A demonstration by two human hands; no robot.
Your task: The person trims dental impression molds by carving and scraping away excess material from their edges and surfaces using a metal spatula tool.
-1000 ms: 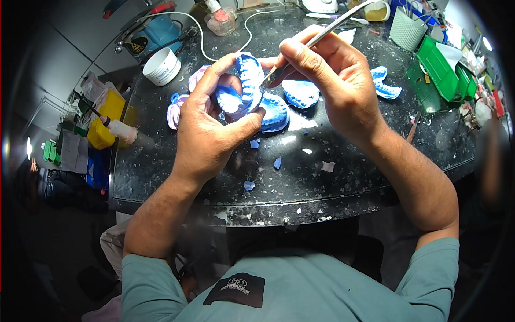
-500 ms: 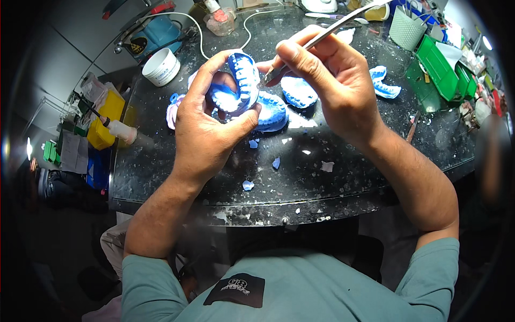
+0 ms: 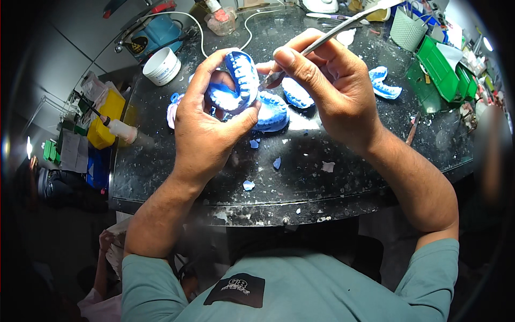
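Note:
My left hand (image 3: 206, 121) is closed around a blue dental model (image 3: 244, 80), horseshoe shaped with a row of teeth facing right. Pinched in my right hand (image 3: 340, 91) is a slim metal spatula-like carving tool (image 3: 335, 33), its blade end at the model's right edge. Whether the blade touches the model I cannot tell. Under and beside the held piece lie a second blue dental model (image 3: 272, 114) and another blue one (image 3: 296, 92), partly hidden by my right hand. Farther right rests a blue U-shaped piece (image 3: 384, 83).
Blue and pale chips (image 3: 248, 185) lie scattered on the black worktop (image 3: 322, 188). A white tub (image 3: 162, 67) stands at the left, near a blue machine (image 3: 161, 36). Green bins (image 3: 442, 67) and a tool basket (image 3: 406, 29) are at the right. A knife-like tool (image 3: 413, 129) lies near them.
The model in my left hand has tilted slightly, and my right hand has shifted a little with the tool. At the lower left, another person's arm has come into view.

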